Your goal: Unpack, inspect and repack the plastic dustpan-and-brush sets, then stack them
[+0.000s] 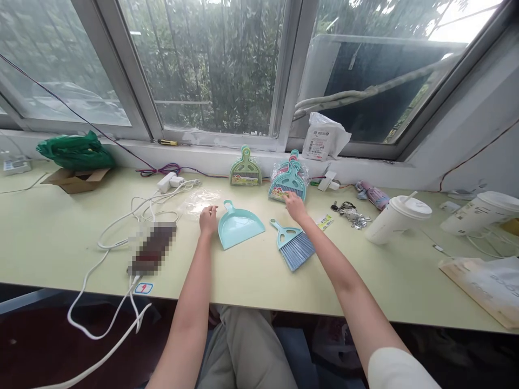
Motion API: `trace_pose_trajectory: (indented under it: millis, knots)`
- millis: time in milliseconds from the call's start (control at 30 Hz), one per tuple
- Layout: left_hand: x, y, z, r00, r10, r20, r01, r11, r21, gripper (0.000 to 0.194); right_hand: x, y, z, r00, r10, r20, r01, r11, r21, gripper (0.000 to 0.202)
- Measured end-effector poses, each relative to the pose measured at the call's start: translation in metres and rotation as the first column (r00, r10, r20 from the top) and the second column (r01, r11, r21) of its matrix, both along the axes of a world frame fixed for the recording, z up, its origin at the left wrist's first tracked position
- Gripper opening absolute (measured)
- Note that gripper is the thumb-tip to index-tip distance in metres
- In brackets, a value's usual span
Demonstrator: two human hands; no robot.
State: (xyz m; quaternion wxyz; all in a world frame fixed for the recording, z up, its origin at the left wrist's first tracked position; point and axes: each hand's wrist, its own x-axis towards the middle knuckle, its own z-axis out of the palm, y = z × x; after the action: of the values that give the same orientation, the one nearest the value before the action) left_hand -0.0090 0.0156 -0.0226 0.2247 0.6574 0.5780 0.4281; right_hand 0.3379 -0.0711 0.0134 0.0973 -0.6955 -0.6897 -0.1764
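Note:
My right hand (294,207) reaches to the lower edge of a wrapped stack of teal dustpan-and-brush sets (292,175), its fingers closed at the label. My left hand (208,220) rests on the table between crumpled clear plastic (198,202) and a loose teal dustpan (239,227); its fingers are bent and what they hold, if anything, is too small to tell. A teal brush with blue-grey bristles (297,251) lies beneath my right forearm, near a small label card (325,222). One green wrapped set (245,170) leans against the wall.
A phone (154,248) with white cables lies at the left. Farther back sit a green bag (77,150) and a cardboard box (77,181). On the right are keys (357,216), a folded umbrella (373,195), white cups (395,219) and a paper bag (482,286).

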Motion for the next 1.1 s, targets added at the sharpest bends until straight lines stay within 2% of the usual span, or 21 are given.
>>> trace_pose_trajectory:
  millis: [67, 133, 267, 367, 467, 567, 667, 767, 900, 1000, 1100]
  knots:
    - [-0.001, 0.0, 0.002, 1.0, 0.015, 0.026, -0.015, 1.0, 0.026, 0.037, 0.014, 0.028, -0.008, 0.992, 0.058, 0.116, -0.058, 0.998, -0.01, 0.054]
    - [-0.001, 0.001, 0.004, 0.998, 0.032, 0.057, -0.034, 0.998, 0.046, 0.037, 0.026, 0.054, -0.018, 0.978, 0.092, 0.189, -0.095, 0.995, 0.006, 0.055]
    - [0.005, 0.004, 0.006, 0.987, 0.015, 0.158, -0.027, 0.997, 0.073, 0.037, 0.047, 0.099, -0.033, 0.96, 0.061, 0.272, -0.081, 0.995, 0.061, 0.055]
    - [0.008, 0.005, 0.006, 0.974, -0.002, 0.225, -0.01, 0.998, 0.055, 0.037, 0.057, 0.124, -0.036, 0.952, 0.009, 0.306, -0.032, 0.997, 0.069, 0.057]
    - [0.01, 0.004, 0.007, 0.971, 0.011, 0.239, -0.024, 0.998, 0.051, 0.036, 0.062, 0.137, -0.037, 0.945, 0.002, 0.328, -0.021, 0.998, 0.054, 0.056]
    - [0.01, 0.003, 0.008, 0.969, 0.052, 0.24, -0.064, 0.997, 0.04, 0.036, 0.063, 0.137, -0.036, 0.94, 0.043, 0.339, -0.06, 0.997, 0.041, 0.059]
    - [0.012, 0.001, 0.01, 0.969, 0.06, 0.238, -0.068, 0.997, 0.025, 0.035, 0.067, 0.126, -0.031, 0.945, 0.113, 0.306, -0.122, 0.992, 0.01, 0.061]
    - [0.013, 0.0, 0.012, 0.973, 0.05, 0.224, -0.054, 0.998, 0.012, 0.035, 0.077, 0.109, -0.018, 0.951, 0.186, 0.248, -0.184, 0.982, -0.03, 0.061]
    - [0.014, -0.002, 0.014, 0.977, 0.037, 0.208, -0.041, 0.999, 0.013, 0.035, 0.093, 0.09, 0.005, 0.967, 0.178, 0.18, -0.178, 0.984, -0.021, 0.062]
    - [0.014, -0.003, 0.015, 0.979, 0.028, 0.202, -0.031, 0.999, 0.012, 0.035, 0.1, 0.087, 0.017, 0.963, 0.212, 0.165, -0.205, 0.977, -0.059, 0.063]
    - [0.014, -0.004, 0.015, 0.979, 0.02, 0.203, -0.021, 1.0, -0.001, 0.035, 0.105, 0.089, 0.022, 0.948, 0.275, 0.158, -0.265, 0.961, -0.081, 0.062]
